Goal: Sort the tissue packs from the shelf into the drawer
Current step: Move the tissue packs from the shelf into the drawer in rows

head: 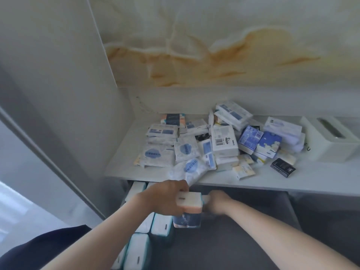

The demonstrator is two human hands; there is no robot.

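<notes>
Dozens of tissue packs (pixel 214 145) heaped on the white shelf (pixel 292 184); print mostly too blurred to read, only "Face" on 1 cream pack (pixel 244 172). Left hand (pixel 165 197) closed around an upright peach-topped pack (pixel 188 207) over the open drawer (pixel 243 240). Right hand (pixel 218 203) blurred beside it, grip not discernible.

A marble-look wall panel (pixel 224 41), cream with amber and rust veining, fills the upper right of the frame above a plain pale strip. A smooth grey-white cabinet side panel (pixel 58 78) takes up the upper left, meeting the marble in a vertical corner, with a slanted grey edge (pixel 39 145) crossing the left below it. Daylight brightens a pale surface (pixel 17 207) at the lower left.
</notes>
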